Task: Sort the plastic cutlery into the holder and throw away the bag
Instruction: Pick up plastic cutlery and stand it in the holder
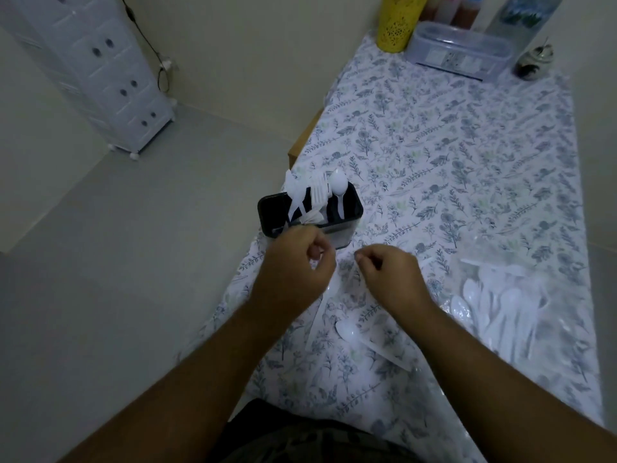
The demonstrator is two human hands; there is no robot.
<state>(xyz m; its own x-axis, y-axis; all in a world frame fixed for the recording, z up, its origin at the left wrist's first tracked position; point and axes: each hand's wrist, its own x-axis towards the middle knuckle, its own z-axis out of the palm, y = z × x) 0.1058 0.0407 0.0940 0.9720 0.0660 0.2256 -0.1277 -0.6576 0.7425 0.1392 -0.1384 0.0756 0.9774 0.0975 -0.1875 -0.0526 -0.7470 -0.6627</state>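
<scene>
Head view: holder [347,212] at 12 o'clock part-filled, few spoons and forks in. Left hand [295,265] pinching fork at holder, right hand [389,272] curled, cannot tell if holding anything. Loose spoon [347,332] on worktop [467,162], bag [500,302] at 3 o'clock full-ish, so roughly early stage.

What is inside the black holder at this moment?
The black holder has white plastic cutlery standing in it: a spoon at the right, forks and other pieces bunched at the left. The left hand covers its near wall, and the handles' lower ends are hidden inside.
</scene>
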